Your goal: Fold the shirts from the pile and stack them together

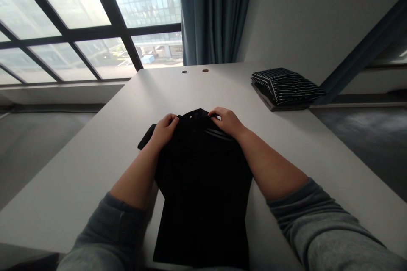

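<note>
Black garment [203, 186], the one dark piece under the hands, lies lengthwise on the white table [79, 169], running from the near edge toward the middle; a few thin pale stripes show near its far right shoulder, and one short sleeve sticks out at the far left. That table is the largest thing here, a single long top reaching toward the window [79, 29], whose dark bars split it into several panes. One blue curtain [213, 12] hangs at the table's far end, and a second strip of blue cloth slants down the right wall.

One folded stack of striped cloth [286, 87] sits near the far right edge of the table, well apart from the black garment; how many pieces it holds cannot be told.

Two hands work at the garment's far end. Left hand [165, 129] is curled closed on the fabric by the left shoulder; right hand [227, 120] pinches the fabric at the right shoulder, fingers bent over it. Both forearms are bare, grey sleeves pushed up.

Two small round caps [185, 71] sit in the tabletop near the curtain, side by side.
</note>
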Tool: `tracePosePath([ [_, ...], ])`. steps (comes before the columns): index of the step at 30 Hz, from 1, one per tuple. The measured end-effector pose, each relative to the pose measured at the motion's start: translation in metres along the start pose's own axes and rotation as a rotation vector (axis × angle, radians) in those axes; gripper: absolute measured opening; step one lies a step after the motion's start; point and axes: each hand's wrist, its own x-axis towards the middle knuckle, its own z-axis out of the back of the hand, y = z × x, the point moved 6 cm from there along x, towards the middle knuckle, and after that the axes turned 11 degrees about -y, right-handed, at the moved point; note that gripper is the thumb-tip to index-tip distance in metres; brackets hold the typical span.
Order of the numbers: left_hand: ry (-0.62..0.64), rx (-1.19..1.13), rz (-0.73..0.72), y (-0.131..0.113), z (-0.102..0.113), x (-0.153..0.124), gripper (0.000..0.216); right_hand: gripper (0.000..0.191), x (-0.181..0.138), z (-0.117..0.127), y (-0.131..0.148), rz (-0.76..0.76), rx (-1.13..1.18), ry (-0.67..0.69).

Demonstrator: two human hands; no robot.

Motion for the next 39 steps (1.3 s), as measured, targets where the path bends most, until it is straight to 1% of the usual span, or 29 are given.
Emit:
tracePosePath([
  [3,0.033,-0.123,0.068,-0.002,-0.003,-0.003,0.032,0.012,0.003,0.005,0.001,-0.008,0.041,-0.022],
  [7,0.034,-0.171,0.103,-0.006,-0.006,-0.005,0.033,0.007,0.006,0.009,0.011,-0.005,0.149,-0.054],
  [9,0.02,-0.187,0.11,-0.007,-0.008,-0.005,0.033,0.009,0.005,0.008,0.016,-0.025,0.237,-0.013],
  [11,0.005,-0.213,0.117,-0.007,-0.011,-0.006,0.033,0.014,0.003,0.006,0.018,-0.089,0.306,0.05],
  [13,-0.019,-0.246,0.118,-0.007,-0.014,-0.006,0.031,0.02,0.002,0.003,0.02,-0.132,0.322,0.12],
  [15,-0.073,-0.288,0.105,-0.006,-0.015,-0.007,0.027,0.022,0.001,0.002,0.022,-0.139,0.293,0.171],
  [17,-0.108,-0.309,0.074,-0.007,-0.015,-0.007,0.024,0.022,0.001,0.002,0.025,-0.138,0.267,0.186],
  [19,-0.08,-0.29,0.037,-0.01,-0.018,-0.008,0.02,0.02,0.002,0.003,0.029,-0.135,0.263,0.161],
  [21,-0.038,-0.262,0.01,-0.013,-0.021,-0.009,0.016,0.019,0.003,0.004,0.036,-0.124,0.281,0.13],
  [23,-0.021,-0.259,-0.007,-0.018,-0.022,-0.011,0.014,0.018,0.004,0.003,0.046,-0.091,0.302,0.128],
  [28,-0.003,-0.244,-0.054,-0.03,-0.021,-0.015,0.014,0.014,0.004,-0.001,0.074,0.092,0.292,0.243],
  [30,-0.007,-0.222,-0.057,-0.034,-0.021,-0.017,0.015,0.016,0.004,-0.002,0.078,0.118,0.296,0.262],
  [33,-0.002,-0.217,-0.046,-0.039,-0.021,-0.02,0.016,0.017,0.003,-0.004,0.077,0.089,0.298,0.232],
  [37,0.026,-0.277,-0.064,-0.045,-0.024,-0.024,0.014,0.014,0.001,-0.007,0.062,-0.07,0.288,0.1],
  [39,0.034,-0.282,-0.07,-0.047,-0.025,-0.025,0.015,0.014,-0.001,-0.01,0.058,-0.111,0.295,0.069],
])
